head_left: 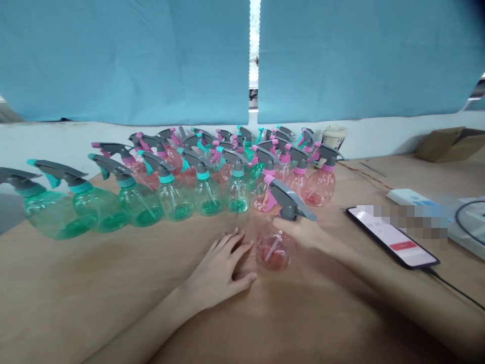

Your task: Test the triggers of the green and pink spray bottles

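My left hand point(223, 268) lies on the wooden table with its fingers spread, holding nothing. Just right of it is a pink spray bottle point(276, 250) with a grey and pink trigger head. My right hand point(297, 227) is closed around that bottle's neck from behind and the right; most of its fingers are hidden by the bottle. Beyond my hands stands a row of green spray bottles point(207, 194) with grey and turquoise heads. More pink spray bottles point(320, 184) stand at that row's right end and behind it.
On the right lie a phone point(392, 237) with a cable and a white power strip point(417, 202). A paper cup point(333, 139) stands behind the bottles. An open cardboard box point(450, 144) sits at the back right. Blue cloth point(125, 60) hangs behind the table.
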The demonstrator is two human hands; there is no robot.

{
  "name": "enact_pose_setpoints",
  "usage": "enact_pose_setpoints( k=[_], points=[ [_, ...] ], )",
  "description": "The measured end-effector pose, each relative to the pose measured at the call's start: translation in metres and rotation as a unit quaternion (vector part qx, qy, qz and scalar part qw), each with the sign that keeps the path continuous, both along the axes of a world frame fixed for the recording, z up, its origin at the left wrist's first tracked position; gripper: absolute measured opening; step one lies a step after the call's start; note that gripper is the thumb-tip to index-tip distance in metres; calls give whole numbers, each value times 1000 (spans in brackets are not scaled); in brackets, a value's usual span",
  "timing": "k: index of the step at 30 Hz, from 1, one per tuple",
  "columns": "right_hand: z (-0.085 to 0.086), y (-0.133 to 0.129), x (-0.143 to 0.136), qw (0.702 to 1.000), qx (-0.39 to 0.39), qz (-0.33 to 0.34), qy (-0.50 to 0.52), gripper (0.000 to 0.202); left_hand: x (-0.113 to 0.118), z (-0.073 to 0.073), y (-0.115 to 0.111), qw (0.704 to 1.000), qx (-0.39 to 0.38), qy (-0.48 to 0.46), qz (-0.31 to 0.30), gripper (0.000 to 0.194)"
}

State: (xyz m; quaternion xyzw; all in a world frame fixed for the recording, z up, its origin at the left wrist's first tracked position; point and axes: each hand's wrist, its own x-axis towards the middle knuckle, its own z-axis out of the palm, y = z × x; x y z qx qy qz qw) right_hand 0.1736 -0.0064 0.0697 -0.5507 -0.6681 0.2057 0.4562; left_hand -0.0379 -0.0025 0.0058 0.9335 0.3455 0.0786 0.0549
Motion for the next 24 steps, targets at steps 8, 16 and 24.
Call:
enact_pose_setpoints(
  k=[8,16,24],
  points=[
    [-5,3,1,999,-15,31,42,8,-1,0,0,1000,7,-5,-4,57],
    [-13,4,1,1000,-15,14,22,13,0,0,0,1000,3,-5,-1,56],
    [-13,3,2,1000,-10,11,5,12,0,0,0,1000,2,-6,-2,56]
  ],
)
